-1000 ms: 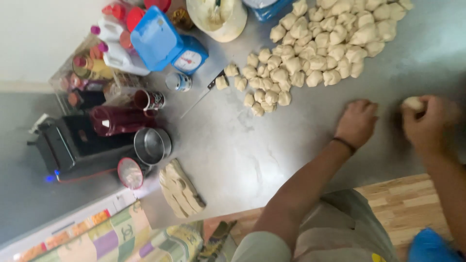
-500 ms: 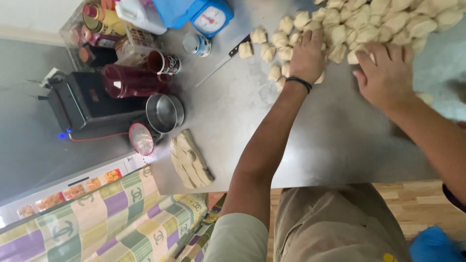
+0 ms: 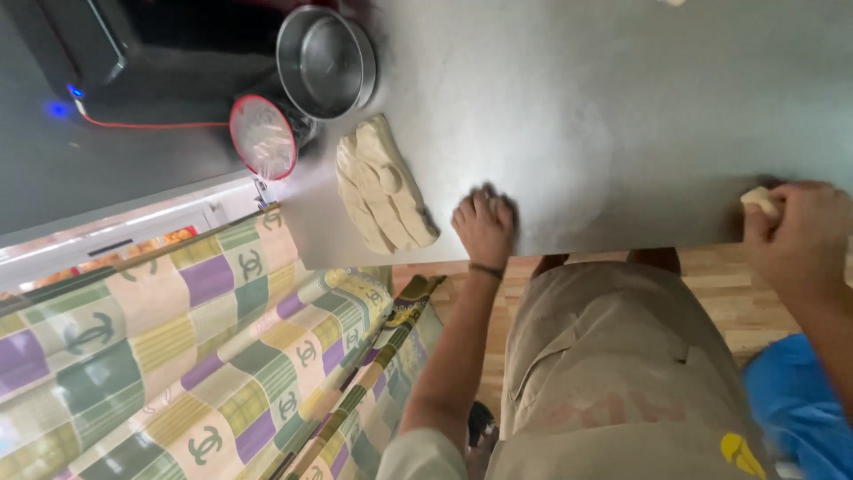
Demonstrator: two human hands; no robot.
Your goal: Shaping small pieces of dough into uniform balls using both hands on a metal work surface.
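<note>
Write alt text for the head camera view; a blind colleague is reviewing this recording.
Seen from above, a person's left hand rests flat near the edge of a grey metal table, beside a slab of pale dough, while the right hand holds a small dough piece in its grip. Round metal tins and a black appliance stand at the far left.

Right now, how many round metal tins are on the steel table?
1: the round metal tin sits at the table's far left, beside the red-rimmed lid. Others may lie out of view.
</note>
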